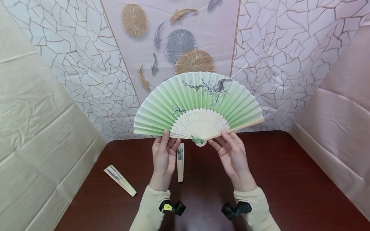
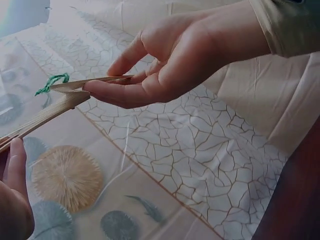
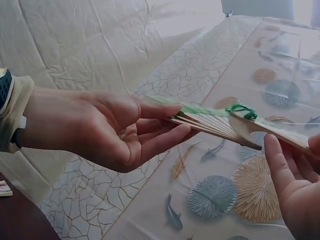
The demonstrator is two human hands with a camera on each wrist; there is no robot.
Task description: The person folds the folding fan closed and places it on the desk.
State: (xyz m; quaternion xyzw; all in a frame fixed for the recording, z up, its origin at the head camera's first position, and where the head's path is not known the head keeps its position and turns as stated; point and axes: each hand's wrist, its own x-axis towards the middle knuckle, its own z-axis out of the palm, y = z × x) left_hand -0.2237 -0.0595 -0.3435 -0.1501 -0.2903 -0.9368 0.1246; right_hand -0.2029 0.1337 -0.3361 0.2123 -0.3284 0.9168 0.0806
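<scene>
A spread folding fan (image 1: 162, 102), green with a white edge and a dark blossom-branch print, is held up in front of me. Its pale pierced ribs meet at the bottom, where a green cord (image 1: 197, 140) is tied. My left hand (image 1: 162, 157) pinches the left end of the fan between thumb and fingers. On the opposite side, the right hand (image 1: 233, 157) pinches the right outer stick, thumb on the near face. In the right wrist view the ribs lie almost edge-on between the left hand (image 3: 107, 125) and the right hand (image 3: 300, 192).
Two folded fans lie on the dark red table (image 1: 277, 179): one folded fan (image 1: 180, 165) behind the left hand, another folded fan (image 1: 120, 180) farther left. A patterned cloth (image 1: 86, 57) with fish and round motifs hangs behind. Beige cloth walls (image 1: 34, 128) flank both sides.
</scene>
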